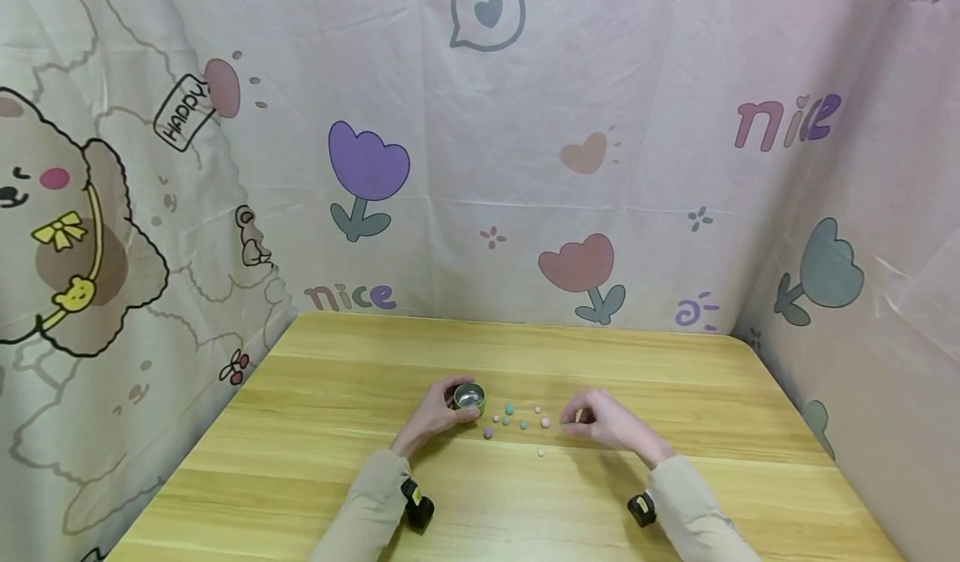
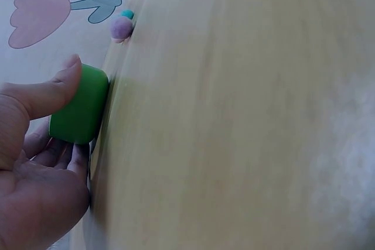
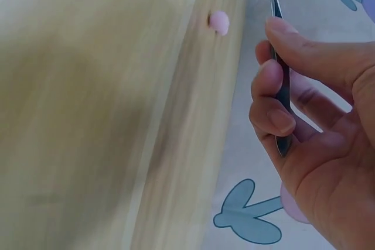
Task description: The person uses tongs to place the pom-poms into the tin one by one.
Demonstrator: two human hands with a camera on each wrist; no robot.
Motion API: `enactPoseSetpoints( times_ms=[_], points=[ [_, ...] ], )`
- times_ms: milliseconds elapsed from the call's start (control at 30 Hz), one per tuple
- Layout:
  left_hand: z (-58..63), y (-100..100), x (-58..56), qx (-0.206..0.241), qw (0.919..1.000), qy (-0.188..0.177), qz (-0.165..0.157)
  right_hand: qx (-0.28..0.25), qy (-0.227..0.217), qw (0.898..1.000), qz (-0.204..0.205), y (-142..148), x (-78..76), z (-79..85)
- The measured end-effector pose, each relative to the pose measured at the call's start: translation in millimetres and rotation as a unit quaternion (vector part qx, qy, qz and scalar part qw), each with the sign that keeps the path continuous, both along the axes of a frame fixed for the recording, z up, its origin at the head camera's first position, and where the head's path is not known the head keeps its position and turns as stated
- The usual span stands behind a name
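Observation:
My left hand [image 1: 437, 412] grips a small round green tin [image 2: 82, 106] at the table's middle, thumb on one side and fingers on the other. The tin's open top shows a silvery inside in the head view. To the right, my right hand [image 1: 603, 422] holds metal tweezers [image 3: 283, 95] between thumb and fingers, tips pointing away from the palm. Whether the tips hold anything is too small to tell. Between the hands lie several little pompoms: a purple pompom [image 1: 488, 433], a teal pompom [image 1: 510, 409], a pink pompom [image 1: 545, 422] and others.
A pale pompom [image 1: 541, 453] lies nearer the front than the others. The wood-grain table [image 1: 315, 412] reaches back to a printed cloth [image 1: 480, 170] hanging behind it, with more cloth at both sides. Black wrist devices sit below each sleeve.

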State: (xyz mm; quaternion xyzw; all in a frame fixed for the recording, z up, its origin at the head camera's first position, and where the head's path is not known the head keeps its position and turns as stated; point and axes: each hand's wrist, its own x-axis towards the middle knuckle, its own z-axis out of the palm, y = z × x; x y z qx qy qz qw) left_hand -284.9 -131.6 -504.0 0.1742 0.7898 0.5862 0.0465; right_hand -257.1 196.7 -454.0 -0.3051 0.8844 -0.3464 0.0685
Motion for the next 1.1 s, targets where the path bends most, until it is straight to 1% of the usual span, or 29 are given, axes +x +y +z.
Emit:
enactPoseSetpoints(
  times_ms=[167,367,467,600,800,1100],
  points=[
    [-0.4,-0.7,-0.2,-0.006,1.0000,0.007,0.001,0.019,0.003,1.000,0.023,1.3,2.6,-0.8],
    [-0.7,-0.2,-0.6,-0.011,0.9999,0.010,0.002,0.023,-0.013,0.999,0.032,1.0,2.5,-5.9],
    [-0.8,-0.2,-0.7,-0.011,0.9999,0.010,0.000,0.024,-0.021,0.999,0.029,0.9,2.0,-8.6],
    [-0.8,-0.5,-1.1,-0.004,1.0000,0.007,-0.003,0.024,-0.020,0.999,0.029,-0.1,1.9,-10.7],
    [-1.0,-0.3,-1.8,-0.005,1.0000,0.007,-0.002,0.025,-0.029,0.999,0.026,-2.1,3.1,-10.7],
    [-0.9,-0.4,-1.8,-0.008,0.9999,0.011,-0.005,0.030,-0.028,0.999,0.027,-3.1,2.9,-11.7]
  ],
)
